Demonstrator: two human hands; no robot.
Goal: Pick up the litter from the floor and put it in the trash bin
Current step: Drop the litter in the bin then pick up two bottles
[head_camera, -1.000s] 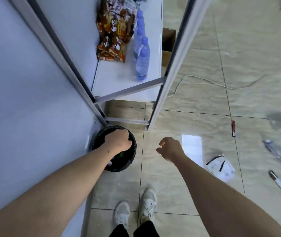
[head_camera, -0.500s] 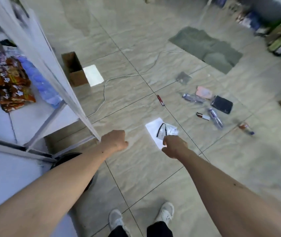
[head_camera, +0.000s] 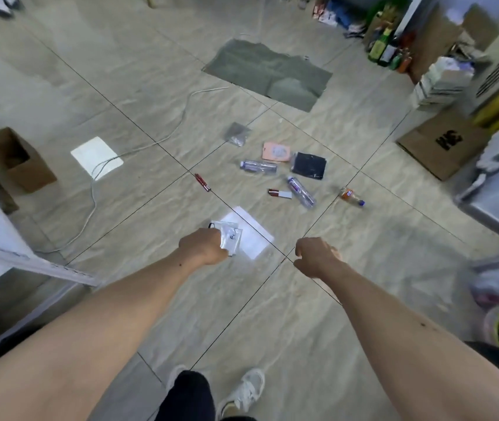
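While fists hover, white packet (head_camera: 230,238) beside left fingers (head_camera: 216,241)

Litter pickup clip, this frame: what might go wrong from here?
1. The white cable snakes across the floor on the person's left; walking back that way risks a trip.
2. The clear bottles lie on their sides and may roll if nudged.
3. The trash bin is out of view, so carrying litter means turning around.

Beige veined tiles (head_camera: 139,95) with dark grout; a grey-green cloth (head_camera: 268,72), pink card (head_camera: 276,151), black pouch (head_camera: 309,165), red pen (head_camera: 202,182), brown box (head_camera: 18,161), white cable (head_camera: 151,141).
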